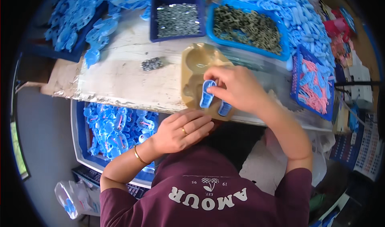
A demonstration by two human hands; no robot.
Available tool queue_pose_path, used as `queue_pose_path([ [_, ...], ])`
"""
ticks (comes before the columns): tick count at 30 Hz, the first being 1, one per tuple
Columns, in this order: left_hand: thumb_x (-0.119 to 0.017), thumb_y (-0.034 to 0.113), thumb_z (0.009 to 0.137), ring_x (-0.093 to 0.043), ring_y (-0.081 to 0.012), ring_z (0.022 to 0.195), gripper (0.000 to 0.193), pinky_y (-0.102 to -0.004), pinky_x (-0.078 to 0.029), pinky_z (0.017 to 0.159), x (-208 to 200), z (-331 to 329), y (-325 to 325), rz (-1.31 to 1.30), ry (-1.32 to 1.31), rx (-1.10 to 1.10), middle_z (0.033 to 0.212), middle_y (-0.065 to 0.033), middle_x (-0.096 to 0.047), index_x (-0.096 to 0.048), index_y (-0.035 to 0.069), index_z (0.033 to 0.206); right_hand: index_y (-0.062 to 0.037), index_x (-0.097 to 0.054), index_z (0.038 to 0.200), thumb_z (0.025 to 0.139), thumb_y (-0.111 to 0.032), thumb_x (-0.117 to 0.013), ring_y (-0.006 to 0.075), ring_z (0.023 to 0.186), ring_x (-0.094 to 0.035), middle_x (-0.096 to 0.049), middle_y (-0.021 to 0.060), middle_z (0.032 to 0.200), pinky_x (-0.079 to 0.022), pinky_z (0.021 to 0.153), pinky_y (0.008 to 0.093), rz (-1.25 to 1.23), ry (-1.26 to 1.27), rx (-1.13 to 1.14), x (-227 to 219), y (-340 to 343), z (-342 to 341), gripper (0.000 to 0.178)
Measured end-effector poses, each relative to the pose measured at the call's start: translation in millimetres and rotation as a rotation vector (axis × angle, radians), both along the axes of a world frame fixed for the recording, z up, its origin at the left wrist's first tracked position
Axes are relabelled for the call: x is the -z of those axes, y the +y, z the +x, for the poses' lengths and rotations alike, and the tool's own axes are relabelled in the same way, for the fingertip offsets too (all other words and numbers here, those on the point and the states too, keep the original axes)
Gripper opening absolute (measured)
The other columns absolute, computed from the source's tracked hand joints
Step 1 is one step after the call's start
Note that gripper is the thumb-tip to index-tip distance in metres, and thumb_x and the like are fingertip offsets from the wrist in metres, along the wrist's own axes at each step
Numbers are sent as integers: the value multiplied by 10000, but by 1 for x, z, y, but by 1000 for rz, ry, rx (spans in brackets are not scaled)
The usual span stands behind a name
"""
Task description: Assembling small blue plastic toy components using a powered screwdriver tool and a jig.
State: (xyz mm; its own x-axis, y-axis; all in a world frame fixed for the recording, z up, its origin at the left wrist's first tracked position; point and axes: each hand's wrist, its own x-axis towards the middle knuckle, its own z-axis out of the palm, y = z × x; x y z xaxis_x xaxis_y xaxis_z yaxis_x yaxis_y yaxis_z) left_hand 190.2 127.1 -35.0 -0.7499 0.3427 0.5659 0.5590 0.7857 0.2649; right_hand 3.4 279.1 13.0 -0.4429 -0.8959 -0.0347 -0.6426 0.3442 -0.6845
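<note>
Between the thumb and index finger of my right hand is a small blue plastic part, long and hollow with raised edges. It is held over a tan moulded holder with rounded hollows, at the table's near edge. A second blue plastic piece lies at the holder's near end, just below my right hand. My left hand rests by the holder's near edge, its fingers stretched out and holding nothing. A ring and a bracelet are on that side.
A small pile of metal bits lies left of the holder. Behind stand a dark blue tray of shiny metal pieces and a light blue tray of dull metal parts. A blue basket holds pink and blue pieces. Blue parts fill a bin below.
</note>
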Motion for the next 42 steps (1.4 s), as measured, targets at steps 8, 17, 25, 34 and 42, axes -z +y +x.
queue_pose_path([
  [8,-739,106,858,-612,-315,1166,317,-426,-486,1007,15,-11,-145,-34,34,-660,1246,-91,-671,-684,84,1170,-94,-712,1130,879,-169,-742,281,777,-700,-717,109,952,-538,714,390,-32,316,-34,-8,-5,24,264],
  [17,-670,198,940,-532,-377,1282,345,-465,-453,1066,38,2,-298,-183,-22,-1216,1309,-132,-638,-625,95,1266,-25,-718,1098,898,-116,-741,240,799,-724,-738,123,935,-554,723,338,-48,121,-14,-3,-8,14,220],
  [25,-546,192,929,-588,-131,826,242,-300,-481,765,-38,61,-240,638,-62,-859,854,-61,-633,-645,-10,1017,-62,-721,1095,884,-114,-741,272,827,-712,-739,95,967,-551,742,374,-180,37,30,-22,-5,22,219],
  [34,-637,125,925,-583,-278,1083,342,-357,-477,919,-46,5,-107,814,-377,-221,1236,-149,-622,-625,-2,1243,-38,-719,1042,762,-97,-829,324,988,-688,-734,110,1099,-536,872,429,-442,355,-154,-30,-12,35,307],
  [42,-819,234,822,-334,-405,1479,822,-510,-307,1197,-26,-32,-56,321,-247,-209,1609,-190,-361,-422,80,1526,-99,-754,1083,769,-132,-787,261,1018,-640,-696,35,1144,-475,867,398,-150,723,20,0,37,34,317],
])
